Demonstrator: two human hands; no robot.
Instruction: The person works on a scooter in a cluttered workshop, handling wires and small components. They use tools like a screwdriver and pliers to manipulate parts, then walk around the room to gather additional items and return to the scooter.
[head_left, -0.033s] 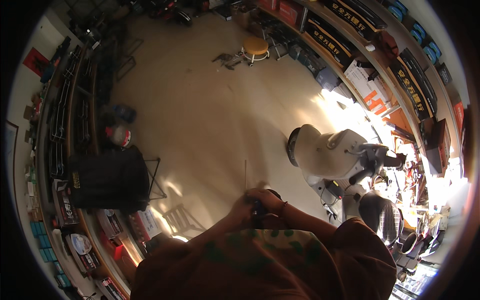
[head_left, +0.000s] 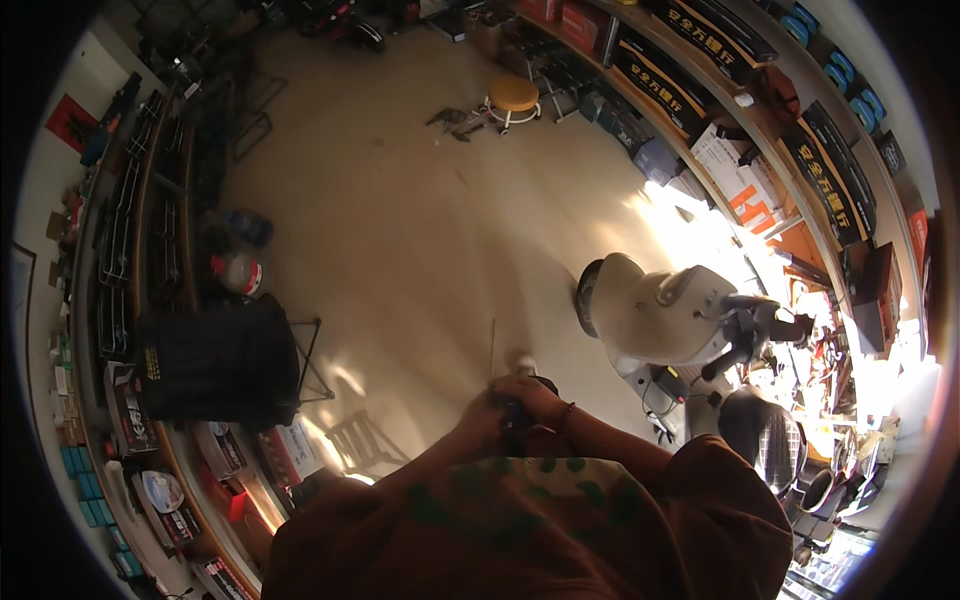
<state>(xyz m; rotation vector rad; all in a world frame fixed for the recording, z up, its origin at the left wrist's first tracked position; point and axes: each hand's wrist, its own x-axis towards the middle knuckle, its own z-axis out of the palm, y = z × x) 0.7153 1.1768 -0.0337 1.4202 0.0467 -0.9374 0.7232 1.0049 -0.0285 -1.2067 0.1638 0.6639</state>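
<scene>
My two hands meet low in the middle, close in front of my body. A thin, pale stick (head_left: pixel 492 348) points away from them over the floor. My left hand (head_left: pixel 482 412) is closed at the stick's near end. My right hand (head_left: pixel 535 398) lies against the left, its fingers bent round toward the same spot; a dark band circles its wrist. Most fingers are in shadow, and the stick's near end is hidden among them. A dark shape, too dim to name, shows below and beside the hands. A pale, blurred shape like a shoe tip (head_left: pixel 526 366) lies just beyond them.
A cream electric scooter (head_left: pixel 660 310) stands close on my right. To the left are a black folding chair (head_left: pixel 220 360), a large plastic jug (head_left: pixel 240 272) and shelves (head_left: pixel 150 230). A yellow round stool (head_left: pixel 513 94) stands far ahead, near shelves with black boxes (head_left: pixel 662 85).
My hands stay together at the stick, nearly still. The pale shape beyond them has come into sight. The scooter and right-hand shelves sit slightly lower in the picture.
</scene>
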